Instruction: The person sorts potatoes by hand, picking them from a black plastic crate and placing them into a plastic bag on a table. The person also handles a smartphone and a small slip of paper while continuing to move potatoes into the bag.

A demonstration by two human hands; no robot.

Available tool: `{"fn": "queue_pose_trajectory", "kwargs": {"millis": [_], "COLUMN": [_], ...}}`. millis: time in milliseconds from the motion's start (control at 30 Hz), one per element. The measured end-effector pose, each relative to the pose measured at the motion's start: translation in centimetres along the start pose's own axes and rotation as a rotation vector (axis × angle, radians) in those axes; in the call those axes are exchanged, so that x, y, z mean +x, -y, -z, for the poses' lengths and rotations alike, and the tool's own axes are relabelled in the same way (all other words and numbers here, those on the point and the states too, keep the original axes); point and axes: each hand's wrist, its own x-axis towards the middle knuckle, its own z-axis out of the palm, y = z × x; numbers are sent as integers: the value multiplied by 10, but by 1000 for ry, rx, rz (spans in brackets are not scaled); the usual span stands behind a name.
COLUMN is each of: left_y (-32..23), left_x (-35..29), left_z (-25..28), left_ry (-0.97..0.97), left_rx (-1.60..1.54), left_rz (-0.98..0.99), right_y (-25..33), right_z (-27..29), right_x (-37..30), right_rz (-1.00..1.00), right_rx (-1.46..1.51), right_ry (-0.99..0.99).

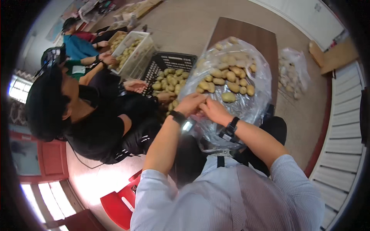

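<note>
My left hand (190, 105) and my right hand (214, 110) meet in front of me, fingers drawn in and touching, above the near side of a clear plastic bag (257, 77). Whatever they pinch, if anything, is hidden by the fingers. The bag lies spread wide on a brown board (246, 30), with a pile of potatoes (231, 76) on it. One larger potato (228, 97) sits nearest my right hand, apart from the pile. To my left a black plastic crate (175, 57) holds more potatoes (169, 81).
Beside me on the left sits a co-worker in black (96, 127), hands at the black crate. Beyond are a white crate (140, 38) of potatoes and other seated people. Another filled plastic bag (293, 73) lies right of the board. A red plastic object (119, 204) stands behind left.
</note>
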Motion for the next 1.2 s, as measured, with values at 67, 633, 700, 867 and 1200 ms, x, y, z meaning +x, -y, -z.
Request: {"fn": "queue_pose_trajectory", "kwargs": {"millis": [67, 633, 700, 867, 1200], "left_y": [3, 6, 14, 27, 43], "left_x": [2, 21, 21, 12, 32], "left_z": [2, 57, 71, 105, 113], "left_ry": [-75, -432, -530, -656, -778], "left_rx": [87, -322, -411, -507, -635], "left_rz": [36, -40, -86, -72, -114], "right_y": [-1, -104, -105, -104, -110], "right_z": [2, 41, 40, 30, 28], "right_x": [-2, -20, -23, -28, -45], "right_rz": [-8, 142, 76, 118, -33], "right_rx": [-82, -735, -746, -752, -693], "right_ry": [13, -138, -139, -145, -107]}}
